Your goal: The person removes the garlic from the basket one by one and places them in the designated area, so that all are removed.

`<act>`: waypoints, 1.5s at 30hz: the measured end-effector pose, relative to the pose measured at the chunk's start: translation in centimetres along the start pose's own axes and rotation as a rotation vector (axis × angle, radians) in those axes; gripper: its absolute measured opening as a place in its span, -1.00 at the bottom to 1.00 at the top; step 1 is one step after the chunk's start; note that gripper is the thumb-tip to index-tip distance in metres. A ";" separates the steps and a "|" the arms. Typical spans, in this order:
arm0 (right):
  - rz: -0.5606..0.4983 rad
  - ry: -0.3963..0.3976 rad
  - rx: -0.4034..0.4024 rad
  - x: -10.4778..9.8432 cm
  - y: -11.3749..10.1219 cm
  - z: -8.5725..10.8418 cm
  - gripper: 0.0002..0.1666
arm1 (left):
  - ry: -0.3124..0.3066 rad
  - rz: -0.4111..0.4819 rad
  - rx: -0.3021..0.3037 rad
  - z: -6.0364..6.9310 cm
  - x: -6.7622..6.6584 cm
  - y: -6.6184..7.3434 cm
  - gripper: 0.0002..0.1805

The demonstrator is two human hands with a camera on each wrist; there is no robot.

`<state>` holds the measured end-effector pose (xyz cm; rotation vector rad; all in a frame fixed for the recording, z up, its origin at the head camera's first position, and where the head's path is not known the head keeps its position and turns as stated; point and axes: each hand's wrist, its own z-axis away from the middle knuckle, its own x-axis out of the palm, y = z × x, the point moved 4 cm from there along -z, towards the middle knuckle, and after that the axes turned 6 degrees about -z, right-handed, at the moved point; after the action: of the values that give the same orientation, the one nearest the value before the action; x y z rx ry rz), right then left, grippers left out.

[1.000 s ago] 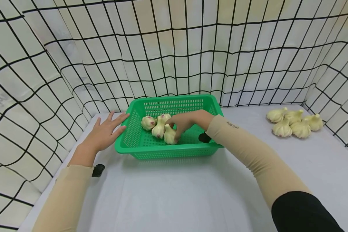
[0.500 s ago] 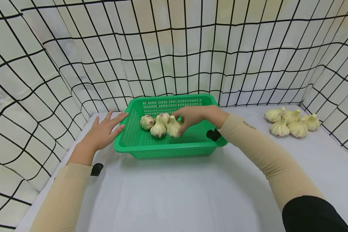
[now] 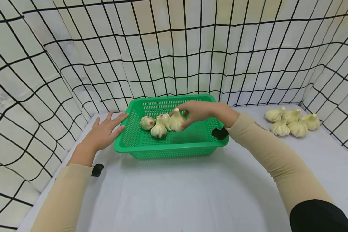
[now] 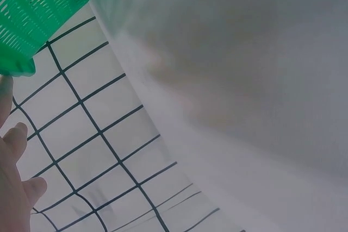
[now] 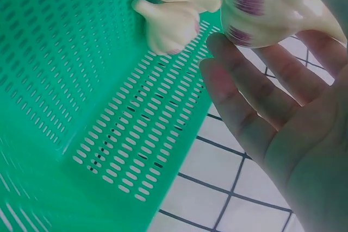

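Observation:
My right hand [image 3: 198,112] grips a garlic bulb [image 3: 176,121] over the middle of the green basket [image 3: 171,149]. The right wrist view shows this bulb [image 5: 272,9] close up, held between the thumb and fingers of the hand [image 5: 283,107]. Several other bulbs lie in the basket's left half, among them a purple-marked one [image 3: 147,122] and one with its stem up [image 3: 159,129]. My left hand [image 3: 102,132] is spread at the basket's left rim, fingertips touching it; in the left wrist view its fingers [image 4: 15,139] are beside the basket [image 4: 43,9].
Several garlic bulbs [image 3: 298,128] sit in a group on the white table [image 3: 174,193] at the right. Black netting [image 3: 174,51] over white sheeting stands behind the basket and along both sides.
My right hand has lifted the bulb from beside the others in the basket and moved it up and slightly right. The left hand has stayed at the rim.

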<state>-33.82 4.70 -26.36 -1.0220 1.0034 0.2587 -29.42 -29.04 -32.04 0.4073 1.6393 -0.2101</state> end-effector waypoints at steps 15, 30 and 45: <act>-0.086 0.124 -0.050 -1.3 -0.4 3.3 -0.31 | -0.004 -0.021 -0.002 -0.2 0.0 0.1 -0.30; -0.160 0.219 -0.102 -1.5 -0.3 7.0 -0.26 | -0.002 -0.005 -0.005 -0.1 0.1 0.0 -0.31; -0.147 0.309 -0.074 -1.5 2.1 10.8 -0.26 | -0.001 0.005 -0.003 -0.1 0.1 0.0 -0.31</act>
<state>-29.67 14.94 -24.84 -1.2219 1.1960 0.0156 -29.55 -28.94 -32.14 0.4083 1.6374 -0.2040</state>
